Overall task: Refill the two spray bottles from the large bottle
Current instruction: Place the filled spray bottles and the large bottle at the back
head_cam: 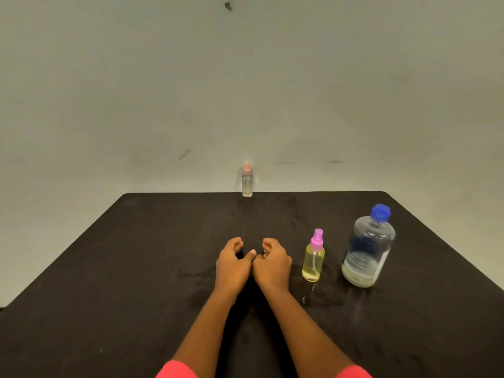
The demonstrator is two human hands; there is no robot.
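1. Left hand [231,264] and right hand [273,262] lay loosely curled, empty, at lower centre.
2. Yellowish pink-nozzled spray bottle [313,264] and large clear blue-capped bottle [366,252] stood right; clear pink-topped spray bottle [247,185], centre.

On the dark worktop [136,268], the left hand [231,261] and right hand [274,260] rest side by side, fingers loosely curled and holding nothing. Just right of them stands a yellow spray bottle [313,264] with a pink top, then the large blue-capped bottle [366,249], liquid low inside. A clear spray bottle [247,184] stands at the far edge against the wall [245,77].
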